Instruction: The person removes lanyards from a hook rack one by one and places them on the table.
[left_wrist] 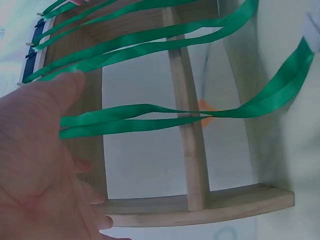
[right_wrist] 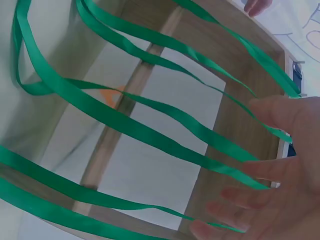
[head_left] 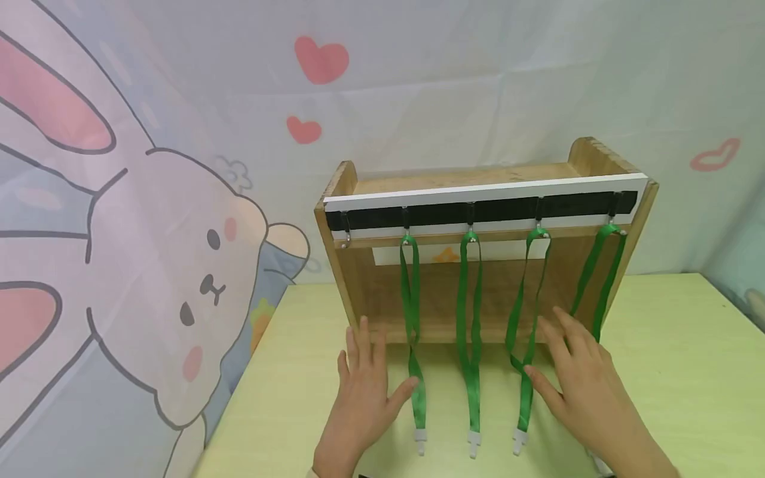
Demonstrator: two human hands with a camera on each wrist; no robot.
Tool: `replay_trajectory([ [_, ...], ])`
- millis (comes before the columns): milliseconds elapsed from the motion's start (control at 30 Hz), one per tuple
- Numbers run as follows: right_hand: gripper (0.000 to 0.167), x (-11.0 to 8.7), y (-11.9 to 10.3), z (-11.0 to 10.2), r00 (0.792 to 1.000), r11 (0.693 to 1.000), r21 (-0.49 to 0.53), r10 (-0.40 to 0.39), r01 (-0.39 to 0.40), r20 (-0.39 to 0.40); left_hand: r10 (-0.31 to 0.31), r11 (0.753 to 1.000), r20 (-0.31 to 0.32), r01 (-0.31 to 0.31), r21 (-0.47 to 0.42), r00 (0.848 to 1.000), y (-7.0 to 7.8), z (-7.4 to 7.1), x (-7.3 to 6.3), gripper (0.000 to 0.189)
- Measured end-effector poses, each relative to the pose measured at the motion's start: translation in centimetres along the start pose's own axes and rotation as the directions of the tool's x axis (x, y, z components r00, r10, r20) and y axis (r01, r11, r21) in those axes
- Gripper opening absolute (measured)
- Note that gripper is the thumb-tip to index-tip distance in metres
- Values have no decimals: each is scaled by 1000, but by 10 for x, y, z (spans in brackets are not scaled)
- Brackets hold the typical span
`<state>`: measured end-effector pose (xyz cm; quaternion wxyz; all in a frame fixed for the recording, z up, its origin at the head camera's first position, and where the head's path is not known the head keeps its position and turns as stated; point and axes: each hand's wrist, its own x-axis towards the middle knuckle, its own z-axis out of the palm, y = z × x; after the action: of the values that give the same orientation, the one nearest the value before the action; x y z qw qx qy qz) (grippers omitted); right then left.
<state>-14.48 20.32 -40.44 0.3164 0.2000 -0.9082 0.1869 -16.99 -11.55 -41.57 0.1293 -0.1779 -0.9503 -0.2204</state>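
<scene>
- Head view: four green lanyards (head_left: pixel 415 305) hang from hooks on the black strip (head_left: pixel 439 214) of a wooden rack (head_left: pixel 382 285), which stands on the surface (head_left: pixel 287 372). The leftmost hook (head_left: pixel 346 232) is bare.
- Left hand (head_left: pixel 361 398): fingers spread wide, gripping nothing; thumb at the leftmost lanyard. Contact cannot be confirmed from my position.
- Right hand (head_left: pixel 588 392): fingers extended and apart, nothing held; located before the third lanyard (head_left: pixel 514 318) and the rightmost lanyard (head_left: pixel 609 285). Contact: cannot tell.
- Risk, unhooking: a thumb passing inside a ribbon loop could lift it off its hook.
- Risk, tangling: the third lanyard's strands cross low down; a sideways sweep could twist them further.
- Risk, rack shift: the hooks sit high on the front, so a hard pull could tip or drag the rack.
- Risk, snagging: the white clips (head_left: pixel 520 438) dangle loose and could catch neighbouring ribbon if swung.
</scene>
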Motion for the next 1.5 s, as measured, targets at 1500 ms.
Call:
replay_trajectory([
  [1500, 48, 65, 28, -15, 728, 984, 163, 168, -79, -665, 7, 995, -398, -45, -88, 917, -16, -24, 64, 97],
])
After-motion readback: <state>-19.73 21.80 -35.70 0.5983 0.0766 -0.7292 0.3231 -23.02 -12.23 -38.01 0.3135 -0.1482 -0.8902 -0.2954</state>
